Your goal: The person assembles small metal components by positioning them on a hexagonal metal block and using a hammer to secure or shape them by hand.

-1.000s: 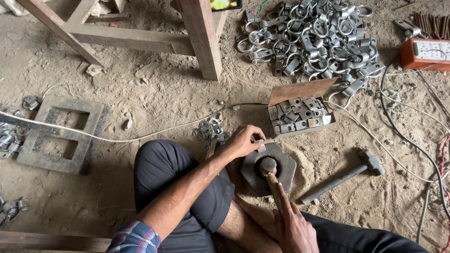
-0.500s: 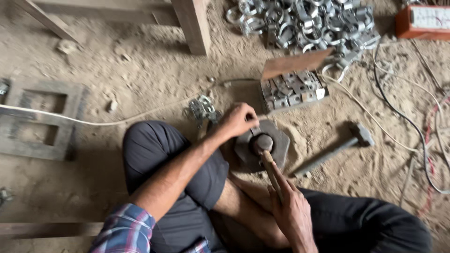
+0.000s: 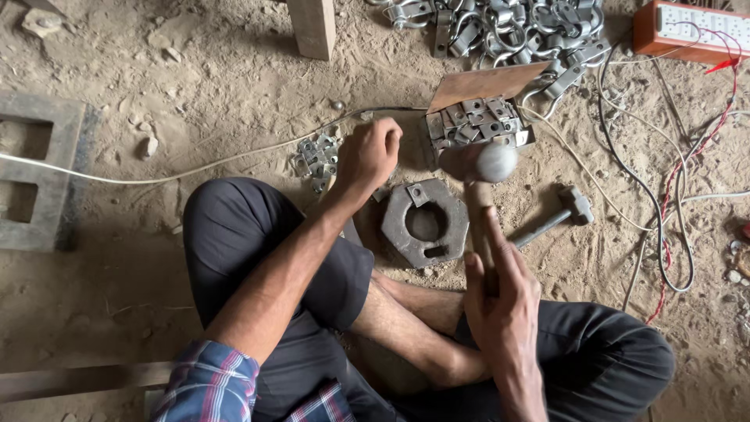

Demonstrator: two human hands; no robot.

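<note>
Hammer (image 3: pixel 484 168) gripped in right hand (image 3: pixel 500 293), left hand (image 3: pixel 369 155) seemingly fisted.

sandy floor (image 3: pixel 195 78) | iron block (image 3: pixel 426 223) | spare hammer (image 3: pixel 556 217) | clamp pile (image 3: pixel 500 27)

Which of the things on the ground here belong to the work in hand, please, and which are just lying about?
In use:
right hand
raised hammer
left hand
hexagonal metal block
small plate on the block
box of small plates

Lying about:
second hammer
pile of clamps
orange box
cables
</note>
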